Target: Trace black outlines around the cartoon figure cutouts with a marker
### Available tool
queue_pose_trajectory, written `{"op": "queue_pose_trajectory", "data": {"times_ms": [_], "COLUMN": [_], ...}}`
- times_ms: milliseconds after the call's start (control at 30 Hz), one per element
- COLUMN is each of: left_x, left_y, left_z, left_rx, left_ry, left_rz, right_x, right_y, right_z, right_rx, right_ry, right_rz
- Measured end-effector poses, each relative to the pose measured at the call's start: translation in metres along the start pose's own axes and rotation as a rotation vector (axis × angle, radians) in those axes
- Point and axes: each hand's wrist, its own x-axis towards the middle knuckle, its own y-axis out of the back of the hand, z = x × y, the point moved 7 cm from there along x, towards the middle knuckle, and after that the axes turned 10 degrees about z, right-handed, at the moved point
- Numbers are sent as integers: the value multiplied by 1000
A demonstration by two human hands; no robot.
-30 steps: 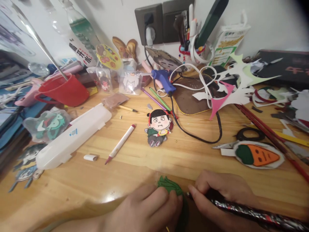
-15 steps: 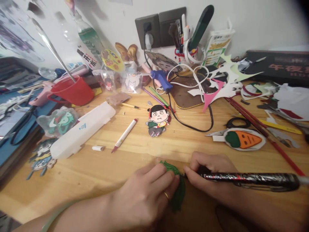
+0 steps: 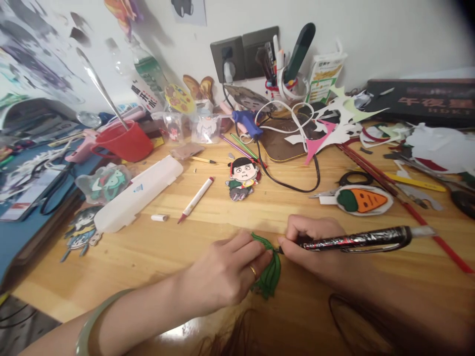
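My left hand [image 3: 233, 267], with a ring on one finger, is closed on a green cutout with dark wavy lines [image 3: 272, 277] and holds it at the table's near side. Its fingers hide part of the cutout. In my right hand [image 3: 309, 237] is a black patterned pen [image 3: 356, 241], its tip at the cutout's right edge. Just beyond my hands lies a paper cartoon figure [image 3: 243, 180] with black hair. An uncapped marker [image 3: 196, 200] rests to its left, with a white cap [image 3: 159, 217] nearby. Right of the figure lies a carrot cutout [image 3: 363, 200] with a face.
A red mug [image 3: 126, 143] and a white plastic case [image 3: 139, 195] stand at left. Behind are a blue glue gun [image 3: 247, 122] with its cord, and a pen holder [image 3: 287, 89]. Paper scraps [image 3: 334, 123], scissors [image 3: 356, 179] and red sticks [image 3: 419, 212] lie at right.
The camera view has shifted a little, so the table things appear moved. More of the green cutout's lower part shows below my left fingers. Both hands keep their holds.
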Motion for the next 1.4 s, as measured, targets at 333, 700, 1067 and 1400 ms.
{"op": "queue_pose_trajectory", "data": {"times_ms": [333,700,1067,1400], "left_x": [0,-2,-7,-9], "left_y": [0,-2,-4,-7], "left_z": [-1,-4,-6,-24], "left_rx": [1,-11,-66,-308], "left_ry": [18,41,40,280], "left_rz": [-10,-22,-55,-76], "right_x": [-1,-1,3,6], "right_y": [-1,-1,9,23], "right_z": [-1,-2,0,5], "right_rx": [29,-19,122,308], "right_ry": [23,41,-67,-132], "right_rz": [-10,-10,26,166]}}
